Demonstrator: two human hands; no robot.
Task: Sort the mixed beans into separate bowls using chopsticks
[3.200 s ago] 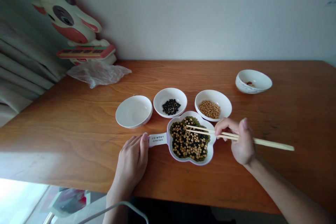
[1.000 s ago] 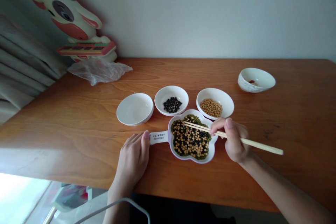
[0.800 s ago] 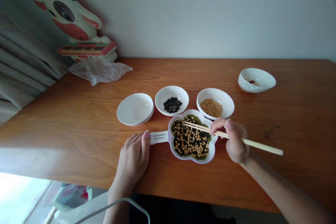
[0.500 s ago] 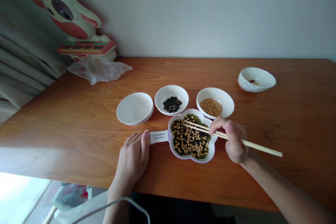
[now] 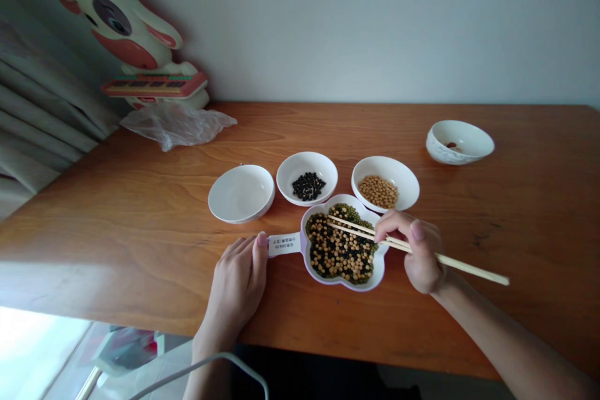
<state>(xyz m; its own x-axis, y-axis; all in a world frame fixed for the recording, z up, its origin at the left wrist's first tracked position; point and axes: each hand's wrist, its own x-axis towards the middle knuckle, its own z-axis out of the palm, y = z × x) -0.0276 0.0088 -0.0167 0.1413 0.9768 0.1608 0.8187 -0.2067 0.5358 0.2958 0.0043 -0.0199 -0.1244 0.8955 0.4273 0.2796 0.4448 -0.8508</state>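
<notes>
My left hand (image 5: 241, 275) is closed on the labelled handle of a purple-rimmed, flower-shaped dish (image 5: 304, 260) resting on the table. Mixed beans (image 5: 340, 247), yellow, black and green, fill this dish. In my right hand (image 5: 415, 247) is a pair of chopsticks (image 5: 462, 265), their tips among the beans at the dish's upper left. Whether a bean is pinched between the tips I cannot tell. Just behind stand a white bowl (image 5: 241, 194) with nothing visible inside, a bowl (image 5: 307, 162) with black beans (image 5: 308, 186), and a bowl (image 5: 403, 176) with soybeans (image 5: 377, 191).
Farther back at the right stands a patterned white bowl (image 5: 459, 140) with a small reddish-brown bit inside. A cow-shaped toy keyboard (image 5: 135, 44) and a crumpled plastic bag (image 5: 180, 126) occupy the back left corner of the wooden table (image 5: 140, 231). A grey cable (image 5: 206, 365) crosses below my left wrist.
Almost nothing differs. My right hand and the rear ends of the chopsticks have shifted very slightly to the right, while the tips stay at the same spot.
</notes>
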